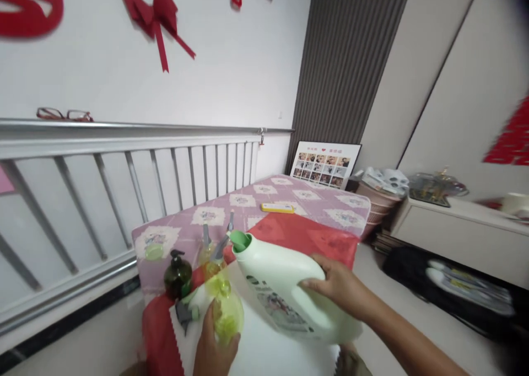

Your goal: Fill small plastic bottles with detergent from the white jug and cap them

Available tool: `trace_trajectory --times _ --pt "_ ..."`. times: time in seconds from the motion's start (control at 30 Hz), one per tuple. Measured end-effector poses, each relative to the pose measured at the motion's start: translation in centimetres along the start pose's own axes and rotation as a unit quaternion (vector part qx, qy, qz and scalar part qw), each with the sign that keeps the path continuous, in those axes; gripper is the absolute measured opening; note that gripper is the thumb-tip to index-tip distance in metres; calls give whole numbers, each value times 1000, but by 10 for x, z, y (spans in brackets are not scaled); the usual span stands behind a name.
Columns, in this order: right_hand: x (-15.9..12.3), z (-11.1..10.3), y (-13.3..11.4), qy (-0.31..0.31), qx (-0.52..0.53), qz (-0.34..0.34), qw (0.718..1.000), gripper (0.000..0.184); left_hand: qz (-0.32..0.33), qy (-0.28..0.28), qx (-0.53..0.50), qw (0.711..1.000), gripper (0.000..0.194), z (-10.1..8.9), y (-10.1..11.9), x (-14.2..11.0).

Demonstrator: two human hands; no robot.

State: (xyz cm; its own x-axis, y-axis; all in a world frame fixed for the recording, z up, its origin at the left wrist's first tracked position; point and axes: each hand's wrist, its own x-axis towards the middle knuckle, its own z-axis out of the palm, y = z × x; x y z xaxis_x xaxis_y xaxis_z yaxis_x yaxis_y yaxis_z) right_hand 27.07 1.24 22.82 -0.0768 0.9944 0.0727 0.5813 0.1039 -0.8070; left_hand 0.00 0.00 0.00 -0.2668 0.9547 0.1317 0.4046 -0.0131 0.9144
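At the table, our right hand closes round the tilted jug, our left hand cups the bottle; steady grips, slow tilting serve us best.

Red bow on white wall, eyeglasses on railing, photo board near slatted panel, filled basket
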Motion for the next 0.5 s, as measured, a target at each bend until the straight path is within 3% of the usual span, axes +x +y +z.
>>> trace_trajectory --times 0.13,0.5 --pt "0 -6 -8 -36 -24 8 999 35 10 -46 9 999 81 -10 -7 -1" --pt "-2 -18 -20 -69 -61 8 996 35 43 -29 8 999 84 -11 -1 -1"
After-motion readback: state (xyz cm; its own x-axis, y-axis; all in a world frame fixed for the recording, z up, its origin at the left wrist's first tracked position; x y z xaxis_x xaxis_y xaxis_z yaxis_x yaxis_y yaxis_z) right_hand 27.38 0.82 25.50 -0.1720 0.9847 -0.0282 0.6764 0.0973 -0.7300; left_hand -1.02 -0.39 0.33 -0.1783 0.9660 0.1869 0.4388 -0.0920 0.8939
